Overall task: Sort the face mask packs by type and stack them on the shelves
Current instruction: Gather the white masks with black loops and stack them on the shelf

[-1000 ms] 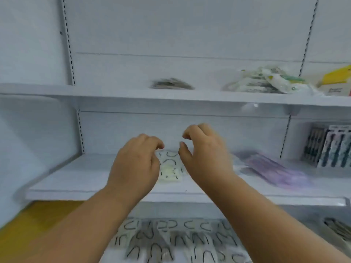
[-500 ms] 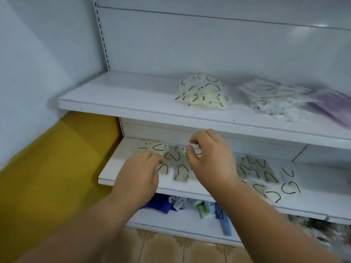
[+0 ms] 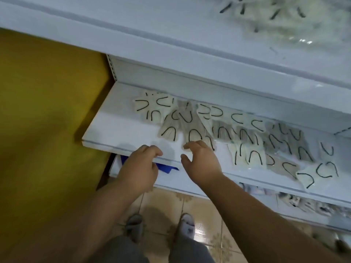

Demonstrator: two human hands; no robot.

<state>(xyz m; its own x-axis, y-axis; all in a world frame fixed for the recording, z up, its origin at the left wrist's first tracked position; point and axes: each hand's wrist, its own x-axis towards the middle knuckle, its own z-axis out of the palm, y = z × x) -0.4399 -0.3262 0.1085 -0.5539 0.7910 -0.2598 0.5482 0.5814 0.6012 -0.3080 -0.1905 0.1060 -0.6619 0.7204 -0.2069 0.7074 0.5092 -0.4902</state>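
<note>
Now we're bent lower than a sec ago: the view has dropped from the upper shelves to the lower shelf, w/ our feet and the tiled floor in sight below. Both hands have come down w/ it and neither holds anything. We take that as one stack done and the reach for the next pack starting.

Nearest us, the left hand hangs at the shelf's front edge, close to its left front corner, fingers loosely curled round nothing. The right hand is just beside it, spread, thumb apart from fingers. Its fingertips are at the near end of the nearest mask pack; touching or just short, we can't tell through the blur.

That pack lies a bit in from the front edge, ahead of the right hand and betw. both hands. The other mask packs fan out unsorted from the shelf's left rear twd. its right front edge, overlapping.

Farther up, on the shelf above, a sorted stack sits blurred at the top right.
</note>
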